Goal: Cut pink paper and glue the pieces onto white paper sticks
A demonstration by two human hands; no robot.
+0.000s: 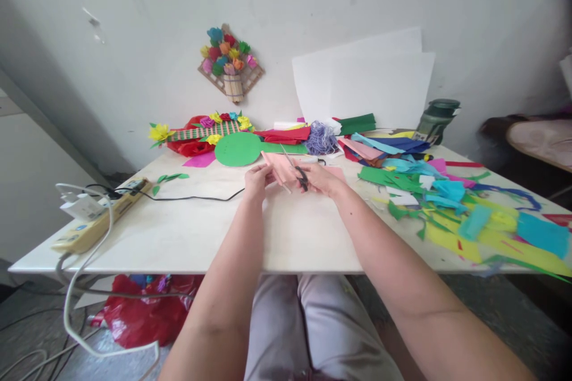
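Observation:
My left hand (pixel 259 180) pinches the left edge of a folded piece of pink crepe paper (pixel 280 166), held just above the white table. In my right hand (pixel 319 180) are scissors (pixel 302 178) with dark handles, my fingers closed about them. Their blades point up and to the left, over or beside the pink paper; whether they cut into it I cannot tell. Another flat pink piece (pixel 335 174) lies behind my right hand. Just beyond my hands is a round green card (pixel 238 149).
Paper scraps (pixel 465 214) cover the table's right side, with a dark bottle (pixel 438 121) behind. A ball of purple yarn (pixel 320 138) and a flower-decorated strip (pixel 203 131) lie at the back. A power strip (pixel 107 214) sits left, its black cable (pixel 196 197) running toward my left hand.

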